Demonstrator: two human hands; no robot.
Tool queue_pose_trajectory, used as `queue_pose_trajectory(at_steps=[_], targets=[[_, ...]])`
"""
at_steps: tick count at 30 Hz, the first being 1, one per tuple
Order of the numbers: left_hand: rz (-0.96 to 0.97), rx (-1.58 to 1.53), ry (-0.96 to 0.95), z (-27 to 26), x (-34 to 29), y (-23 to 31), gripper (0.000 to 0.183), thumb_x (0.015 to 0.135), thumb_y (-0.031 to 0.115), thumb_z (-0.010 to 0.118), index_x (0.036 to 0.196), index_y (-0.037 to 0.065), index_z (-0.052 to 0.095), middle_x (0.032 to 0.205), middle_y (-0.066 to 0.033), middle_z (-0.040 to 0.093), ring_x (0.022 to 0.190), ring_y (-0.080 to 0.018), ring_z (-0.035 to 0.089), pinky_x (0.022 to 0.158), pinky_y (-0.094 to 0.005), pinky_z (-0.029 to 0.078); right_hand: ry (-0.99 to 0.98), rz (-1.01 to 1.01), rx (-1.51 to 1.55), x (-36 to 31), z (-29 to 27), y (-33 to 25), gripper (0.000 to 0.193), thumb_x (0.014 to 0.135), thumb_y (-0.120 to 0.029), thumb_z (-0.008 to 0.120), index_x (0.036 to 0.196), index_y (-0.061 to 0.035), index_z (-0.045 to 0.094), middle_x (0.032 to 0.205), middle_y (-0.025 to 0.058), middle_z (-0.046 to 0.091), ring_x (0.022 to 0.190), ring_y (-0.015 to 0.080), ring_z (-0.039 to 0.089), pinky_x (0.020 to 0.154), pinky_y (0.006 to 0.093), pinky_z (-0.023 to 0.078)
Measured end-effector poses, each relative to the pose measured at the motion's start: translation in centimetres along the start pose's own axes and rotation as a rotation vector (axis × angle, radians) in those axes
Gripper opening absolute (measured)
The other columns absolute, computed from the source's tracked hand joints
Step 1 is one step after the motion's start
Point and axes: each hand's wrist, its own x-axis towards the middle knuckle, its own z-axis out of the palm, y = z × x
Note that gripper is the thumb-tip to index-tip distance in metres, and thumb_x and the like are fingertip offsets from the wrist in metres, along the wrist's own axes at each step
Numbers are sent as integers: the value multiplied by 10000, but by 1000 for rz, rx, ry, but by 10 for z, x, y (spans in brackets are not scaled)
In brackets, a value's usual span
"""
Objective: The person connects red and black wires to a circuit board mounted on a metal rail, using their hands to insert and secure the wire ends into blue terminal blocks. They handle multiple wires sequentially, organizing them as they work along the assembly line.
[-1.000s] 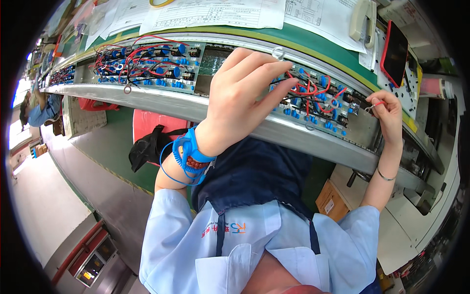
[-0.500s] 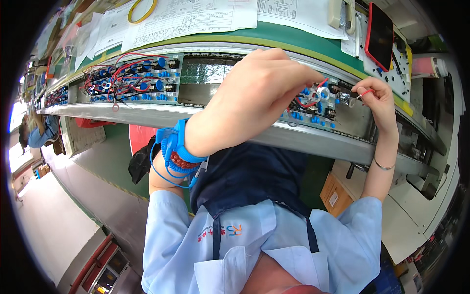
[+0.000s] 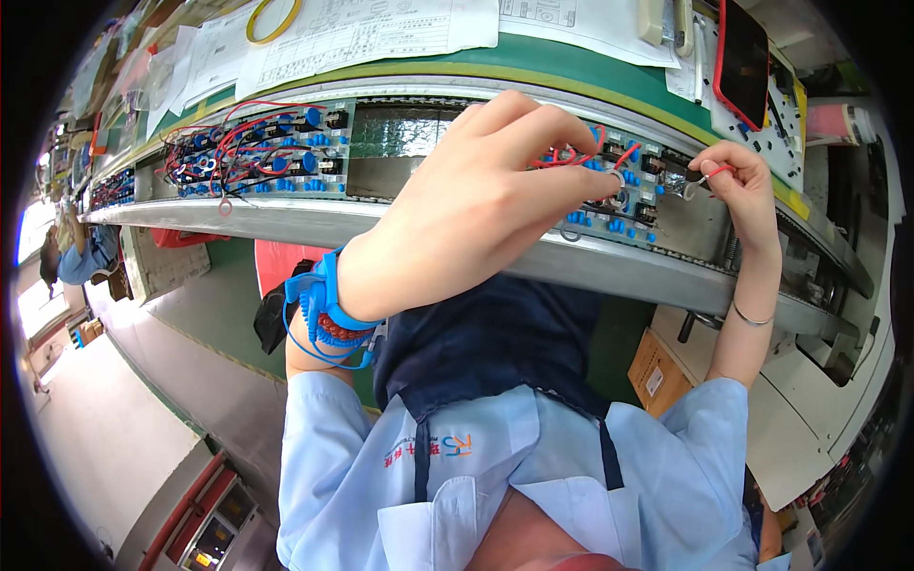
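Far to your left, a second circuit board (image 3: 257,152) with blue parts and loose red wires sits on the metal conveyor rail (image 3: 314,221), well apart from your hands. Above it, printed sheets (image 3: 362,33) and a yellow tape ring (image 3: 273,19) lie on the green desk (image 3: 533,67).

Your left hand (image 3: 476,205) reaches up across the rail, a blue coiled wrist strap (image 3: 319,300) around its wrist. Its grip is narrow: fingertips pinched together over the circuit board (image 3: 619,190) in front of you, at a small metal ring terminal (image 3: 617,178) beside red wire loops (image 3: 571,157). Whether the fingers actually clamp the terminal, you cannot tell.

That board lies on the conveyor between your two hands, studded with blue components.

Your right hand (image 3: 738,181) is at the board's right edge, a thin bracelet (image 3: 752,316) on its wrist. Its grip is closed on a red wire lead (image 3: 709,174), thumb and forefinger pinching it just above the board.

Beyond it, a red-edged phone (image 3: 743,57) rests on the desk.
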Motion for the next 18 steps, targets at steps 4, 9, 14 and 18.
queue_pose_trajectory(at_steps=[4, 9, 14, 18], targets=[[-69, -34, 17, -10, -10, 1, 460, 655, -19, 723, 1099, 90, 669, 1112, -89, 597, 960, -258, 546, 799, -356, 456, 29, -10, -10, 1, 2, 1, 74, 879, -76, 619, 885, -18, 664, 842, -17, 657, 663, -13, 441, 592, 156, 340], [-171, -25, 146, -16, -36, -3, 407, 670, -59, 722, 1065, 13, 656, 1059, -120, 628, 970, -251, 591, 820, -328, 469, 48, 2, -39, 1, 0, 2, 101, 888, -115, 613, 866, -37, 673, 812, -43, 645, 647, -18, 430, 555, 156, 316], [-262, 7, 376, 1, -61, -9, 259, 710, -33, 712, 955, 39, 670, 893, -78, 642, 808, -240, 584, 696, -318, 457, 90, -31, -44, 2, 1, 4, 112, 896, -126, 604, 881, -37, 670, 770, -57, 617, 604, -19, 386, 513, 162, 281], [-295, -11, 456, 10, -69, -12, 239, 713, -48, 703, 935, 32, 670, 881, -81, 640, 792, -236, 589, 678, -312, 461, 69, -50, 27, 3, -4, 10, 130, 910, -118, 587, 909, -6, 653, 686, -70, 534, 547, -12, 312, 486, 182, 210]])
